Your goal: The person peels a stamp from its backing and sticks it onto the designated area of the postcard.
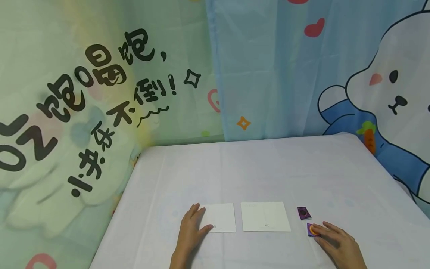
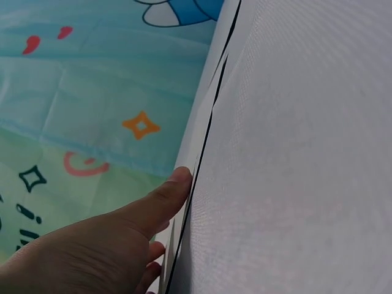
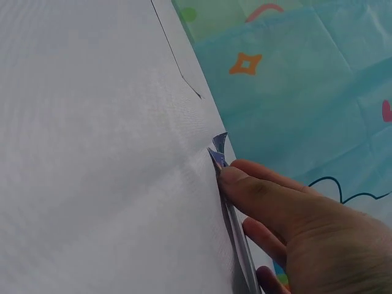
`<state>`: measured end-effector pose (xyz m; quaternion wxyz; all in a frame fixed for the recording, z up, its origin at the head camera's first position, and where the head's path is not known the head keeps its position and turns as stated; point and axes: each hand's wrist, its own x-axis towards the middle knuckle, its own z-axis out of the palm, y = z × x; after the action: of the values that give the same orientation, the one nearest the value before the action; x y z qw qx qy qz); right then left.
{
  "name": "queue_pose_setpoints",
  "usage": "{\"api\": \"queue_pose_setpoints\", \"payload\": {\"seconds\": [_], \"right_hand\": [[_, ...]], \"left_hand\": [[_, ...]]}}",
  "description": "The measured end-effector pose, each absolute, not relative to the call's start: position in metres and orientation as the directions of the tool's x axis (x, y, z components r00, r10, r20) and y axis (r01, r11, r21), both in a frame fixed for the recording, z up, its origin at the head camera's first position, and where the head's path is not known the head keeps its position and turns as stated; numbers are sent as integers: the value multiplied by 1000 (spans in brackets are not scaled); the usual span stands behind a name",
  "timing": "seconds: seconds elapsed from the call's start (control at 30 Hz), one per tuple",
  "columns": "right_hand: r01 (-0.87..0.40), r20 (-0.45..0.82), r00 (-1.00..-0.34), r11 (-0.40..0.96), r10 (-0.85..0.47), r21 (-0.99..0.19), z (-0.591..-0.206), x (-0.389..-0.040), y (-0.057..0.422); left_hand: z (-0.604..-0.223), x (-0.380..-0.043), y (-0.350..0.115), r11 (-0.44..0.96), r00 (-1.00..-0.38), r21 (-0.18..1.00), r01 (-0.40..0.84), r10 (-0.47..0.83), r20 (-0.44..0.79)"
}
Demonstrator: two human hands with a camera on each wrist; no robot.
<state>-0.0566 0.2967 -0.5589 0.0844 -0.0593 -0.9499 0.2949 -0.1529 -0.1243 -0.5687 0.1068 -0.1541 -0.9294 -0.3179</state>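
Note:
My left hand (image 1: 192, 228) lies at the left edge of a white card (image 1: 220, 217), thumb on its lower part and fingers extended near its upper left corner. In the left wrist view the thumb of the left hand (image 2: 104, 245) reaches to the card's thin edge. My right hand (image 1: 340, 244) pinches a small purple card with an orange ring (image 1: 311, 231) between thumb and fingers; they hide part of it. A corner of that purple card (image 3: 217, 157) sticks out past the thumb in the right wrist view. Just beyond lies a darker purple card (image 1: 304, 213) with a round dark mark.
A second white card (image 1: 265, 216) lies flat between the hands, right of the first. All sit on a white-covered table (image 1: 235, 172). Printed curtains (image 1: 255, 74) hang behind the table and along its left side.

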Motion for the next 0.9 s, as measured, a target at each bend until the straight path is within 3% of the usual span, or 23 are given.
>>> {"api": "queue_pose_setpoints", "payload": {"seconds": [0.3, 0.53, 0.77, 0.9], "right_hand": [[82, 103, -979, 808, 174, -583, -555, -55, 293], [14, 171, -975, 808, 141, -589, -550, -55, 290], [91, 83, -982, 806, 172, -585, -546, -54, 287], [60, 151, -972, 817, 178, -574, -546, -56, 282]], "left_hand": [[-567, -152, -124, 744, -934, 570, 348, 224, 278], [-567, -152, -124, 735, -930, 577, 356, 220, 295], [-568, -152, -123, 715, -933, 607, 345, 191, 306], [-568, -153, -122, 725, -941, 612, 317, 162, 296]]}}
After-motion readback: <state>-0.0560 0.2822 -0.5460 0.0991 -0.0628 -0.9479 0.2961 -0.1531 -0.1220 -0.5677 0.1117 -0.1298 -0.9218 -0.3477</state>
